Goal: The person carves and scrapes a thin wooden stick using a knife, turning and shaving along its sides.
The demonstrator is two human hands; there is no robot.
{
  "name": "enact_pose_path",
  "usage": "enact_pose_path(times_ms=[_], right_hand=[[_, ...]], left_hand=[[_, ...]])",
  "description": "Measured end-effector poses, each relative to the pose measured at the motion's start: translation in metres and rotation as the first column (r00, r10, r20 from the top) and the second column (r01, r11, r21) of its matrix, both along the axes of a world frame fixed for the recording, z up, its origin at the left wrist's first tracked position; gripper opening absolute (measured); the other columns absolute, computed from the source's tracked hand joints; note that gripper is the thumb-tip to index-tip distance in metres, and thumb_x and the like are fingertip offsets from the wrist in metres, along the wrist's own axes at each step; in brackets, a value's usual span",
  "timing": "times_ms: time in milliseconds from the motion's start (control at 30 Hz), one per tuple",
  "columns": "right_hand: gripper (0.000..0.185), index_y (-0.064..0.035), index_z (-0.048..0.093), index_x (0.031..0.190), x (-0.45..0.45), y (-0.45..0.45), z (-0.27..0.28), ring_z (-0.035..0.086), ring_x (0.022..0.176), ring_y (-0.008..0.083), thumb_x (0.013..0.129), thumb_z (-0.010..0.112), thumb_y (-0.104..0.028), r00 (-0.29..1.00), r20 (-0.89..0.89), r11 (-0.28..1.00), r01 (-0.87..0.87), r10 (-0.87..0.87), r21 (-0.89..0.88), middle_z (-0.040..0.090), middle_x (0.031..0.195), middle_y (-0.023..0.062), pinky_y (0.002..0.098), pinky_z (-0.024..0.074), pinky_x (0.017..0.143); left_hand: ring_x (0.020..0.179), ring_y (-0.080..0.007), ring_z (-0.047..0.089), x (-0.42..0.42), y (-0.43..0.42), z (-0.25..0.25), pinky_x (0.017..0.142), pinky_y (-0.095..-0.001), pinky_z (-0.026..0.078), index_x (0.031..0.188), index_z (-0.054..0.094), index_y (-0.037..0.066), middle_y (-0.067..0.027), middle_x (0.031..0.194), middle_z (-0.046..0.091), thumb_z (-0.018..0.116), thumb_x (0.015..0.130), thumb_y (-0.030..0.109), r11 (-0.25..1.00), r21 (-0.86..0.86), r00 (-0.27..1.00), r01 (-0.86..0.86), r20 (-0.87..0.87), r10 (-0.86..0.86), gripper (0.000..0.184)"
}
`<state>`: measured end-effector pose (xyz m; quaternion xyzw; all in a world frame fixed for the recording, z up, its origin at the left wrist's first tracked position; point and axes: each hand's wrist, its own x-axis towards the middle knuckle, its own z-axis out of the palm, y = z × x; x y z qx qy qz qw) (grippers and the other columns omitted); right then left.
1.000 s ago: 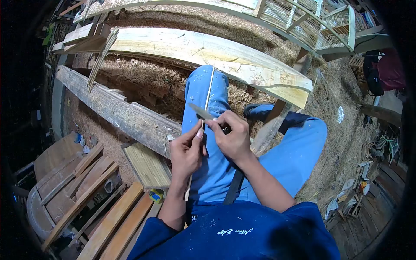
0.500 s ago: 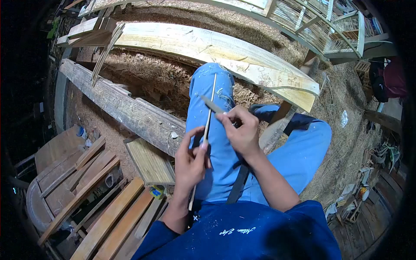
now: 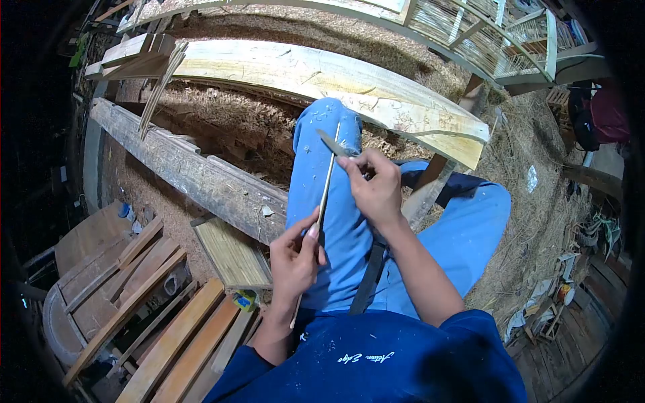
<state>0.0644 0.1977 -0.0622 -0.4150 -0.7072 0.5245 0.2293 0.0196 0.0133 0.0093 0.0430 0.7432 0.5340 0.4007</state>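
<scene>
Thin strip [image 3: 328, 181] of pale wood or cane, lying lengthwise above the right-angled bend of a blue trouser leg [image 3: 309, 164], far end close to the knee's top edge, near end passing under the left wrist towards the shirt hem. Left hand [image 3: 295, 262] pinches it between thumb and fingers mid-length, presumably to steady it, the leg serving as backing. Right hand [image 3: 373, 191] closed around a small knife [image 3: 329, 142]; thumb near the blade's base, probably for control. Blade crosses the strip near the knee; whether the edge bites, cannot tell. Curled shavings [image 3: 349, 144] on the knee.

Bundle of slender strips [image 3: 160, 87] leans from the pale plank's [image 3: 269, 67] left end to the weathered beam's [image 3: 181, 168] far edge, likely parked within reach.

Writing: blue shirt [image 3: 302, 376] reads "Action Edge", white script, inverted from this view. Yellow-and-blue packet [image 3: 246, 300] by the slats' upper ends: label too small to read.
</scene>
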Motion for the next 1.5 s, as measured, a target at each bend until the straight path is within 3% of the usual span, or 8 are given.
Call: enact_pose_path(times_ms=[333, 400, 667, 833, 1000, 1133, 1433, 1500], right_hand=[[0.021, 0.0010, 0.070, 0.095, -0.004, 0.028, -0.015, 0.063, 0.064, 0.0132, 0.094, 0.081, -0.016, 0.980, -0.193, 0.999, 0.046, -0.047, -0.014, 0.067, 0.074, 0.0066, 0.0356, 0.0510, 0.058], [0.025, 0.0003, 0.068, 0.110, 0.016, 0.033, 0.007, 0.064, 0.069, 0.0107, 0.096, 0.080, -0.016, 0.983, -0.114, 0.751, 0.033, -0.144, -0.660, 0.067, 0.080, 0.0044, 0.0268, 0.0506, 0.058], [0.054, -0.0119, 0.042, 0.161, 0.080, 0.020, 0.006, 0.071, 0.067, 0.0202, 0.111, 0.058, -0.024, 0.939, -0.274, 0.361, -0.187, -0.208, -0.914, 0.068, 0.093, 0.0121, 0.0323, 0.0621, 0.060], [0.058, -0.0224, 0.030, 0.168, 0.085, 0.014, -0.003, 0.064, 0.064, 0.0123, 0.114, 0.050, -0.020, 0.916, -0.375, 0.547, -0.390, 0.146, -0.740, 0.068, 0.093, 0.0115, 0.0272, 0.0543, 0.054], [0.060, -0.0223, 0.033, 0.168, 0.074, 0.001, 0.043, 0.064, 0.064, 0.0105, 0.112, 0.052, -0.014, 0.931, -0.332, 0.552, -0.359, 0.152, -0.753, 0.070, 0.095, 0.0113, 0.0257, 0.0538, 0.058], [0.056, -0.0156, 0.052, 0.157, 0.072, -0.019, 0.034, 0.069, 0.077, 0.0181, 0.103, 0.058, -0.002, 0.889, -0.225, 0.843, -0.452, 0.398, -0.292, 0.076, 0.111, 0.0175, 0.0351, 0.0583, 0.080], [0.057, -0.0165, 0.062, 0.149, 0.063, -0.025, 0.029, 0.055, 0.067, 0.0260, 0.095, 0.074, -0.005, 0.855, -0.119, 0.861, -0.509, 0.505, -0.008, 0.057, 0.076, 0.0150, 0.0386, 0.0492, 0.067], [0.060, -0.0298, 0.061, 0.150, 0.062, -0.027, 0.027, 0.056, 0.065, 0.0315, 0.095, 0.075, -0.011, 0.859, -0.115, 0.865, -0.501, 0.498, -0.001, 0.055, 0.074, 0.0153, 0.0432, 0.0478, 0.063]], left_hand=[[0.038, -0.0057, 0.045, 0.009, -0.025, 0.026, 0.037, -0.0231, 0.034, 0.143, 0.062, 0.001, -0.0041, 0.061, 0.062, 0.057, 0.110, 0.014, 0.998, -0.040, 0.980, -0.046, 0.192, 0.053, 0.036], [0.037, -0.0059, 0.045, 0.003, -0.015, 0.030, 0.036, -0.0235, 0.034, 0.143, 0.061, 0.001, -0.0042, 0.061, 0.062, 0.058, 0.110, 0.015, 0.998, -0.038, 0.973, -0.048, 0.224, 0.056, 0.036], [0.033, -0.0076, 0.044, -0.011, -0.001, 0.022, 0.032, -0.0249, 0.029, 0.143, 0.058, 0.004, -0.0038, 0.059, 0.061, 0.059, 0.108, 0.015, 0.998, -0.023, 0.988, 0.059, 0.141, -0.055, 0.037], [0.035, -0.0071, 0.045, -0.013, 0.006, 0.028, 0.033, -0.0243, 0.032, 0.147, 0.054, 0.006, -0.0035, 0.060, 0.063, 0.058, 0.109, 0.014, 0.998, -0.035, 0.985, 0.051, 0.169, -0.044, 0.039], [0.035, -0.0076, 0.045, -0.017, 0.007, 0.023, 0.033, -0.0240, 0.033, 0.148, 0.053, 0.010, -0.0042, 0.060, 0.063, 0.055, 0.111, 0.015, 0.999, -0.017, 0.986, 0.038, 0.162, -0.035, 0.038], [0.034, -0.0079, 0.046, -0.021, 0.013, 0.022, 0.033, -0.0240, 0.033, 0.149, 0.053, 0.011, -0.0047, 0.059, 0.063, 0.053, 0.112, 0.019, 0.999, 0.007, 0.987, 0.049, 0.152, -0.049, 0.037], [0.034, -0.0082, 0.047, -0.025, 0.019, 0.012, 0.033, -0.0251, 0.035, 0.148, 0.053, 0.008, -0.0048, 0.059, 0.063, 0.051, 0.113, 0.021, 0.996, 0.070, 0.989, 0.053, 0.137, -0.062, 0.037], [0.035, -0.0080, 0.047, -0.024, 0.018, 0.009, 0.033, -0.0251, 0.035, 0.147, 0.053, 0.007, -0.0047, 0.059, 0.063, 0.053, 0.113, 0.020, 0.997, 0.074, 0.989, 0.034, 0.138, -0.044, 0.037]])
